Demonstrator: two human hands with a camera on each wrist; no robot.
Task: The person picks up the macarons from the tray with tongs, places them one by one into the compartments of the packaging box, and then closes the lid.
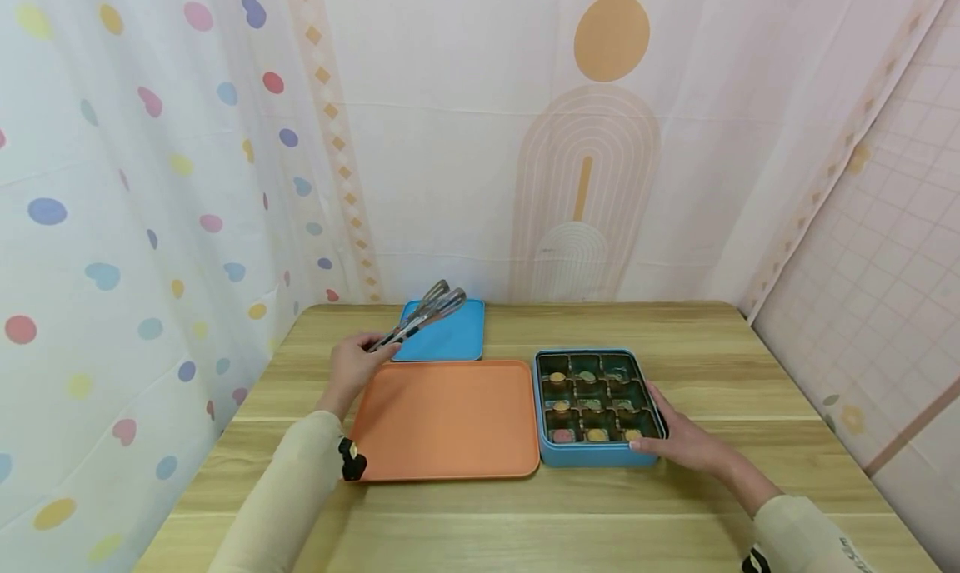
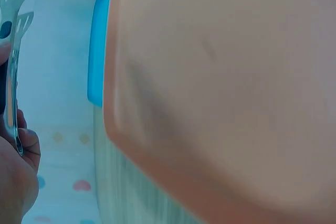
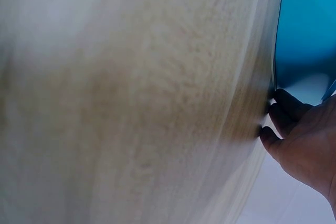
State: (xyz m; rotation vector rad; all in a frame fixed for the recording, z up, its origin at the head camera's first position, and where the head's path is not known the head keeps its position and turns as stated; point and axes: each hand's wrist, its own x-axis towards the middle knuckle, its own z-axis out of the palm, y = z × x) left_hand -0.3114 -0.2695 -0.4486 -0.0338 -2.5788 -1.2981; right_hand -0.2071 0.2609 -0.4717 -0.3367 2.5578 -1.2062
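My left hand (image 1: pixel 354 371) grips a pair of metal tongs (image 1: pixel 427 311) by the dark handles. Their slotted heads point up and to the right, apart from each other. Under the tongs lies an orange tray (image 1: pixel 450 423); a blue tray (image 1: pixel 459 327) is behind it. A blue box (image 1: pixel 600 455) stands right of the orange tray. Its dark divided insert (image 1: pixel 572 389) has small yellow, green and pink pieces in its compartments. My right hand (image 1: pixel 686 441) holds the box's front right corner, thumb at the front rim, fingers along the right side.
Everything stands on a wooden table (image 1: pixel 480 527). Behind it hangs a pale patterned curtain (image 1: pixel 450 140), with a dotted curtain (image 1: pixel 172 181) at the left. The orange tray's right edge lies close beside the box.
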